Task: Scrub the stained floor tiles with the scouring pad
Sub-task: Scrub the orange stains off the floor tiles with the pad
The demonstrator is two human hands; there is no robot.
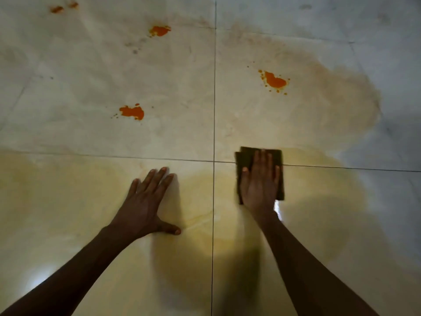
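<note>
You are looking down on large, glossy, pale floor tiles (91,137), square-cut and divided by thin dark grout lines (214,110) that cross just left of your right hand. A broad yellowish-brown smear (330,106) spreads over the near tiles and out to the far right, its edge wavy against the cleaner grey surface. Four thick orange blotches sit farther out: one on the far right tile (274,81), one on the left tile (132,112), one beyond it (160,30), and a small pair at the far left (57,9), each ringed with tiny splatter.

The scouring pad (245,158) is a dark olive-green rectangle, flat and coarse-looking, lying on the floor across the horizontal grout line to the right of the crossing. Your right hand (259,185) lies flat on top of it, fingers straight and together, palm pressing down rather than curling around it; the pad shows beyond your fingertips and along both sides.

Your left hand (145,204) rests flat on the near left tile, fingers spread, thumb out, holding nothing.
</note>
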